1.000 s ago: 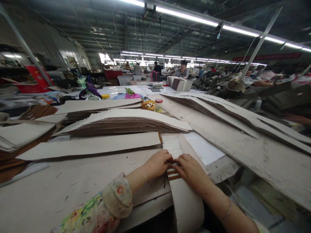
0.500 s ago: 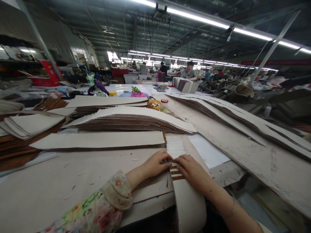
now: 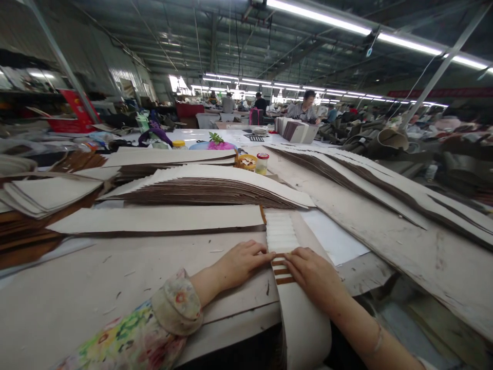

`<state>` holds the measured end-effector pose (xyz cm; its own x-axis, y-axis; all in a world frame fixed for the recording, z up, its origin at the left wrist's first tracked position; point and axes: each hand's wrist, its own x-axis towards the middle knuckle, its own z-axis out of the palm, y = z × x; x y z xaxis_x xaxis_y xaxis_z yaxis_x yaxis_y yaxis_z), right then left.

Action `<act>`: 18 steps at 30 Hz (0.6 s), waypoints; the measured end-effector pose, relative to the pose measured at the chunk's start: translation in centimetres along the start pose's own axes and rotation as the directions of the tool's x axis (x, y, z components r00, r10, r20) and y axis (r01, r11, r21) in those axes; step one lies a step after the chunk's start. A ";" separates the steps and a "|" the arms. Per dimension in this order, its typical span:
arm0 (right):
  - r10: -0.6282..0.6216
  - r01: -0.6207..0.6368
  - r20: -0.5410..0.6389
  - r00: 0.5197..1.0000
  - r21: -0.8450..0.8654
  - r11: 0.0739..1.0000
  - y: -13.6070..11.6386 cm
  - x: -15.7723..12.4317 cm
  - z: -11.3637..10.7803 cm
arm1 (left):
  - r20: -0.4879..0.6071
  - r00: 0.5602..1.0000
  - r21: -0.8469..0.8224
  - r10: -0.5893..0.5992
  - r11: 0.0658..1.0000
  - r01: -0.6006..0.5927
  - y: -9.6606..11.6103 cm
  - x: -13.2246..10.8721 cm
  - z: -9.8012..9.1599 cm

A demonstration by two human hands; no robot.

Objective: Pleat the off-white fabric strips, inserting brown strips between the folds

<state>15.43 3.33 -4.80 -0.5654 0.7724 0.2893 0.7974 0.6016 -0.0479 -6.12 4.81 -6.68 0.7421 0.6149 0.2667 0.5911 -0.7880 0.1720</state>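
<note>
A stack of pale, leather-like strips (image 3: 305,316) lies in front of me and droops over the near table edge. Several brown bands (image 3: 285,280) cross the top of it, and beyond them white layers (image 3: 282,231) overlap like steps. My left hand (image 3: 241,262) comes in from the left, fingers stretched out, fingertips touching the left end of the farthest band. My right hand (image 3: 314,277) lies over the right edge of the strips, its bent fingers and thumb closed on the same band's right end. What lies beneath my right palm is hidden.
A long pale strip (image 3: 162,220) with a brown end lies left of the stack. Behind it is a fanned pile (image 3: 215,187). More strips (image 3: 370,180) lie on the right. A yellow tub (image 3: 246,163) and a red-lidded jar (image 3: 262,163) stand farther back. A co-worker (image 3: 304,109) is across the table.
The raised dark edge pinched between both hands now lies flat, and another brown band shows. My left hand has eased its pinch, its fingers straighter. The view has shifted slightly.
</note>
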 end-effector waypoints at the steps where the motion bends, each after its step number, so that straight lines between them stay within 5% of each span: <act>1: 0.017 -0.017 -0.014 1.000 -0.016 1.000 0.0 -0.1 0.0 | 0.009 1.000 0.023 0.007 1.000 -0.008 -0.1 -0.2 0.0; 5: 0.026 -0.026 -0.053 0.998 -0.010 1.000 -0.1 -0.2 0.2 | -0.037 0.999 -0.036 -0.008 0.999 0.007 0.0 -0.3 -0.4; 10: 0.107 -0.086 -0.076 0.991 0.235 0.968 -0.1 -0.1 0.4 | -0.234 0.958 -0.276 -0.168 0.956 0.101 2.6 1.3 -1.0; 15: 0.217 -0.155 -0.103 0.971 0.420 0.894 2.1 -0.6 0.0 | -0.160 0.971 -0.242 -0.178 0.961 0.137 5.0 2.0 0.0; 18: 0.400 -0.287 -0.123 0.908 0.513 0.809 4.4 -1.2 -0.1 | -0.161 0.971 -0.201 -0.176 0.969 0.142 5.0 1.7 0.5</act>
<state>19.61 5.02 -5.25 -0.1686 0.9170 0.3614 0.6992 0.3697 -0.6119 -1.76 1.96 -5.87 0.5662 0.7308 0.3812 0.6149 -0.6825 0.3951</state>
